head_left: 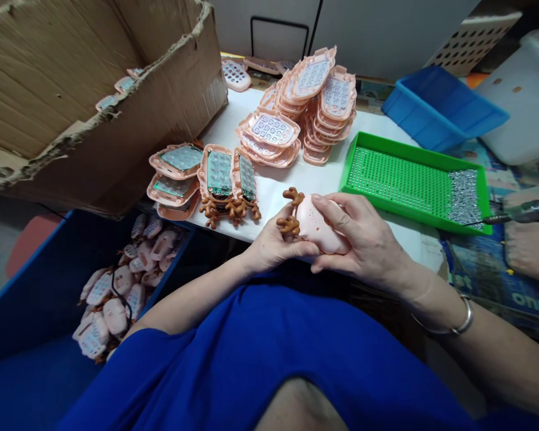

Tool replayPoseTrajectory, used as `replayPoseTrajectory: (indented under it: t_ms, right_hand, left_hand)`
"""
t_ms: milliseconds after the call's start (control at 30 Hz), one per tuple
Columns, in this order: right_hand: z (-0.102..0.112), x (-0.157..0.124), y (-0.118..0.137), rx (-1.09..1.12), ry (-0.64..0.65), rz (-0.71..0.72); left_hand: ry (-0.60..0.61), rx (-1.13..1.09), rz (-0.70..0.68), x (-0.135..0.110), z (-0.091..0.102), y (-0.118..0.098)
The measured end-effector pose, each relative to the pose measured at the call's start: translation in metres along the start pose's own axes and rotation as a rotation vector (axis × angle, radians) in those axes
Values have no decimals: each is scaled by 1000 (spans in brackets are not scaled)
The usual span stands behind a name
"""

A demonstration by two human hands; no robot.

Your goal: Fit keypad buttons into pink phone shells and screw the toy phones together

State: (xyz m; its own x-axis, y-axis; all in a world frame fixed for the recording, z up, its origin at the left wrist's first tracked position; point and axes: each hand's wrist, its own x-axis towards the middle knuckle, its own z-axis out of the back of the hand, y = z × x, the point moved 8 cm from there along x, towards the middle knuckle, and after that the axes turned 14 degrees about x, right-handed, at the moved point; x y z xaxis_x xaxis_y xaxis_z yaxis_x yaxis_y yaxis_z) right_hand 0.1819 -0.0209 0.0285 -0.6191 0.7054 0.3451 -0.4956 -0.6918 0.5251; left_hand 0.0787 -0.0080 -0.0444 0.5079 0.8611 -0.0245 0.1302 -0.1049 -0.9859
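Both hands hold one pink toy phone shell with brown antlers [312,221] just above the table's near edge. My left hand [272,242] grips it from the antler end, fingers curled underneath. My right hand [363,239] wraps over its back from the right, fingers closed on it. A silver bangle sits on my right wrist. On the white table [291,179] just beyond lie two open shells with antlers [229,185], showing green circuit boards.
Stacks of pink keypad shells [314,102] stand at mid-table. A green tray with screws [465,194] lies to the right, a blue bin [444,108] behind it. A large cardboard box [94,96] is at left, above a blue crate of finished toys [117,293]. Another person's hand holds a screwdriver [527,212] at far right.
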Motion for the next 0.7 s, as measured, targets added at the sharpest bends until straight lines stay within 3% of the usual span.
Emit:
replayPoseTrajectory:
  t_ms: [300,433,567,700]
  right_hand:
    - [-9,-9,10,-190,-32,72]
    - [-19,-16,13,-249,-81,79]
    - [-15,-16,12,-16,-80,23]
    - [7,-11,0,279,-138,-210]
  left_hand:
    - [99,181,-177,-6,-9,-26]
    - [14,210,-175,-13,-10,-27]
    - [-151,234,-220,-17,-1,-26]
    - [-151,420,-311,-21,1,-35]
